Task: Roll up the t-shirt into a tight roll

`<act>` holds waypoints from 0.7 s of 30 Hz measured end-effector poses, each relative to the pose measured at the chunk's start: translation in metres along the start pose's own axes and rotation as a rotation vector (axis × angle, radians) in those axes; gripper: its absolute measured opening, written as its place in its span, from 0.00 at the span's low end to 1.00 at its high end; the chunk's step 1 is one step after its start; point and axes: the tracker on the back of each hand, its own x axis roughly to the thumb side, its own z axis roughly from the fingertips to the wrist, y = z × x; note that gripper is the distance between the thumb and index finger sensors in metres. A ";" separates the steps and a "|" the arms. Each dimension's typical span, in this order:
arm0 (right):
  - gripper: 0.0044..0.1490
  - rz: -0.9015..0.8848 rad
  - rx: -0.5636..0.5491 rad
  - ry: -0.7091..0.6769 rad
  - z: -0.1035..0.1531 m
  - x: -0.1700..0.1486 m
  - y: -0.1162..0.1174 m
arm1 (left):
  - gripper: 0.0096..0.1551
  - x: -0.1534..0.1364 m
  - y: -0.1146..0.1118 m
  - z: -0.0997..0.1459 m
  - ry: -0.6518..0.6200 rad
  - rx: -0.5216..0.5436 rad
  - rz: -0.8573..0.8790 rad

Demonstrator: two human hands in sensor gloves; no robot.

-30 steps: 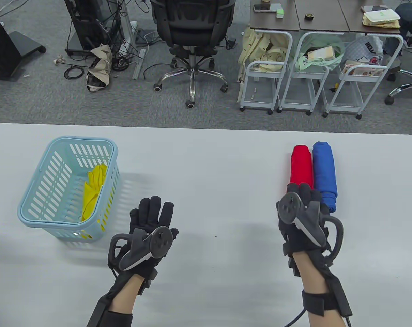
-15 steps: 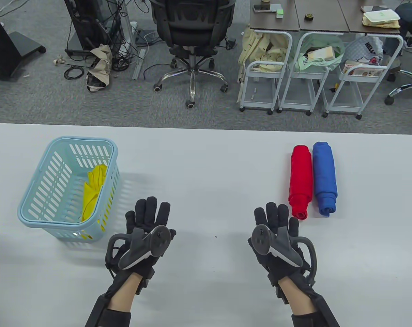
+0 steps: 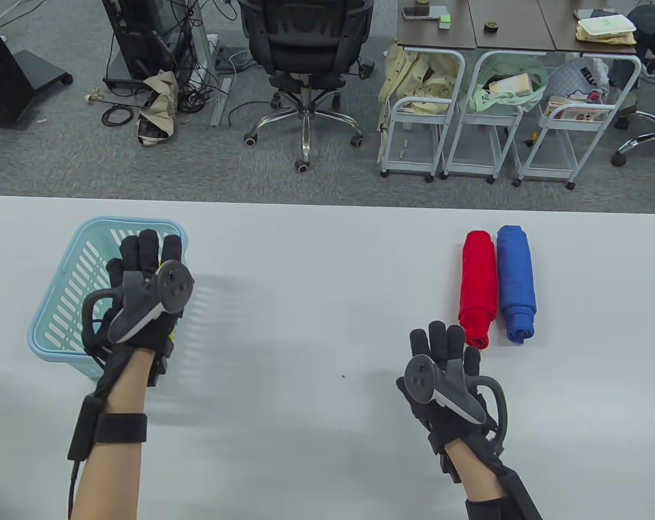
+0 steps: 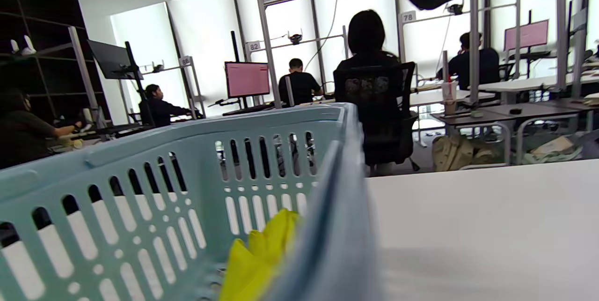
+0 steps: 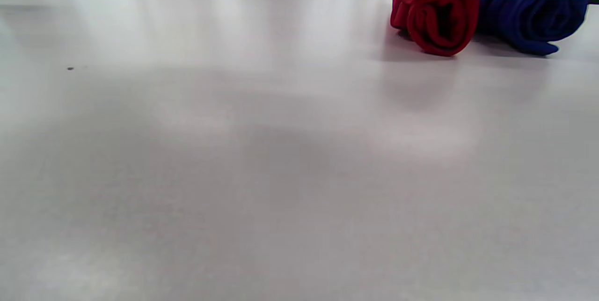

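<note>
A yellow t-shirt (image 4: 262,256) lies crumpled in the light-blue basket (image 3: 67,303) at the table's left; in the table view my left hand hides it. My left hand (image 3: 143,254) hovers over the basket with straight fingers, holding nothing. A rolled red t-shirt (image 3: 478,287) and a rolled blue t-shirt (image 3: 516,284) lie side by side at the right. My right hand (image 3: 443,344) rests flat on the table just in front of the red roll (image 5: 437,13), fingers straight and empty. The blue roll (image 5: 529,8) lies beside it.
The white table (image 3: 327,260) spans the view. Beyond its far edge stand an office chair (image 3: 305,70), white carts (image 3: 452,114) and cables on the floor. The left wrist view shows people seated at desks beyond the basket rim (image 4: 341,188).
My right hand let go of the red roll and drew back toward me. My left hand rose from the table and moved left and forward over the basket.
</note>
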 end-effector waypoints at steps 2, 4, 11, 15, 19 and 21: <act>0.56 -0.007 -0.001 0.002 0.000 -0.001 -0.001 | 0.42 -0.016 0.001 -0.015 0.051 -0.027 0.022; 0.56 -0.012 -0.001 0.005 -0.001 -0.003 -0.001 | 0.42 -0.027 -0.001 -0.024 0.080 -0.045 0.070; 0.56 -0.035 0.017 0.005 -0.002 -0.006 -0.001 | 0.41 -0.049 -0.025 -0.053 0.146 -0.130 0.079; 0.56 -0.047 0.017 0.006 -0.002 -0.008 -0.002 | 0.41 -0.062 -0.037 -0.064 0.173 -0.164 0.099; 0.55 -0.055 0.020 0.008 -0.003 -0.009 -0.002 | 0.41 -0.064 -0.054 -0.073 0.167 -0.254 0.093; 0.55 -0.057 0.026 0.004 -0.003 -0.009 -0.002 | 0.43 -0.061 -0.059 -0.076 0.151 -0.292 0.081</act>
